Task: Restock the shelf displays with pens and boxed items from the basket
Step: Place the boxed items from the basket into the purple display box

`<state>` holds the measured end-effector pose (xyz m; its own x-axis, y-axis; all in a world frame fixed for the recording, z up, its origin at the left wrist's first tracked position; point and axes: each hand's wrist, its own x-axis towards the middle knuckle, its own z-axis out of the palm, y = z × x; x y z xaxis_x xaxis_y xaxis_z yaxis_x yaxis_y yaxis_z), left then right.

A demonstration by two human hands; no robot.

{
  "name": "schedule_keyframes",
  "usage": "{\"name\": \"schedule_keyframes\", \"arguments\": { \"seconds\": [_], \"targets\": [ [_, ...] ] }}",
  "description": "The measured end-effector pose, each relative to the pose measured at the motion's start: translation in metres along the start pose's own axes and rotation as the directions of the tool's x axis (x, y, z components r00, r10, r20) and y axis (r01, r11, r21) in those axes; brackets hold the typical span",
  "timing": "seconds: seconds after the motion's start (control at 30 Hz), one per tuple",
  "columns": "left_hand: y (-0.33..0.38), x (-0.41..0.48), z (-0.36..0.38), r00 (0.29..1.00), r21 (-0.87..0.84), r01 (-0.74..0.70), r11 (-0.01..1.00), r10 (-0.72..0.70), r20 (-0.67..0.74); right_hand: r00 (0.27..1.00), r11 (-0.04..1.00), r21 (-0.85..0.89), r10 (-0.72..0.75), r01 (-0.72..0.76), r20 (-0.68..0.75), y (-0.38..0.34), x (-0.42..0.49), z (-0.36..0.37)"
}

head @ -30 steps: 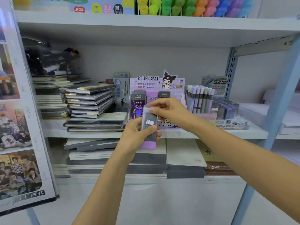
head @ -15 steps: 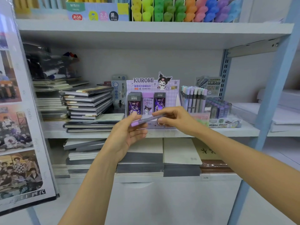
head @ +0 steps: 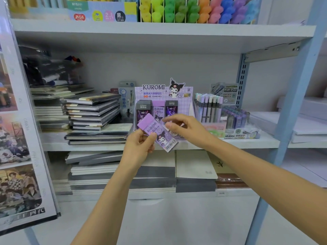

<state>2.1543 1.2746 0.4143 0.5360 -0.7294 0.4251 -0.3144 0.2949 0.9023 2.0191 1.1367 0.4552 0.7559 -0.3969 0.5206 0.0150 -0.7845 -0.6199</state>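
Note:
My left hand grips a flat purple Kuromi box by its lower left edge, printed face up and tilted, in front of the middle shelf. Just to the right of the box hovers my right hand, fingers loosely curled and holding nothing. Behind both stands the purple Kuromi display carton, with three similar boxes upright in its slots. The basket is out of view.
A pen display and small purple refill boxes sit right of the carton. Stacked notebooks lie to its left. A blue shelf upright rises at right, a poster board at left.
The box was edge-on between both hands; now it is turned printed face up in my left hand alone. My right hand has let go and drawn slightly right.

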Motion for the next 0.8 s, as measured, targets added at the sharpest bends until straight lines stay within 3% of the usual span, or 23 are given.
{"name": "schedule_keyframes", "arguments": {
  "seconds": [0.1, 0.2, 0.33, 0.4, 0.5, 0.6, 0.8],
  "targets": [
    [0.000, 0.001, 0.006, 0.996, 0.247, -0.087, 0.965, 0.084, 0.021, 0.994, 0.993, 0.068, -0.096, 0.093, 0.043, -0.008, 0.004, 0.005],
    [-0.005, 0.003, 0.013, 0.976, 0.485, -0.193, 0.853, 0.219, 0.004, 0.989, 0.991, 0.017, -0.132, 0.131, 0.062, -0.011, 0.009, 0.008],
    [-0.019, 0.002, 0.012, 0.902, 0.738, -0.324, 0.592, 0.428, 0.053, 0.984, 0.998, 0.046, -0.040, 0.048, -0.171, -0.010, 0.020, -0.004],
    [-0.030, 0.004, 0.009, 0.916, 0.825, -0.316, 0.469, 0.377, 0.136, 0.944, 0.994, 0.096, -0.013, 0.047, -0.328, -0.011, 0.028, -0.012],
    [-0.047, 0.005, 0.008, 0.942, 0.895, -0.293, 0.337, 0.263, 0.210, 0.904, 0.989, 0.138, 0.004, 0.061, -0.428, -0.012, 0.042, -0.015],
    [-0.051, 0.007, 0.007, 0.941, 0.904, -0.295, 0.310, 0.258, 0.219, 0.889, 0.990, 0.112, -0.028, 0.089, -0.456, -0.010, 0.055, -0.008],
    [-0.050, 0.007, 0.005, 0.940, 0.898, -0.296, 0.326, 0.267, 0.213, 0.933, 1.000, -0.015, -0.024, 0.019, -0.358, 0.002, 0.075, 0.015]
  ]
}}
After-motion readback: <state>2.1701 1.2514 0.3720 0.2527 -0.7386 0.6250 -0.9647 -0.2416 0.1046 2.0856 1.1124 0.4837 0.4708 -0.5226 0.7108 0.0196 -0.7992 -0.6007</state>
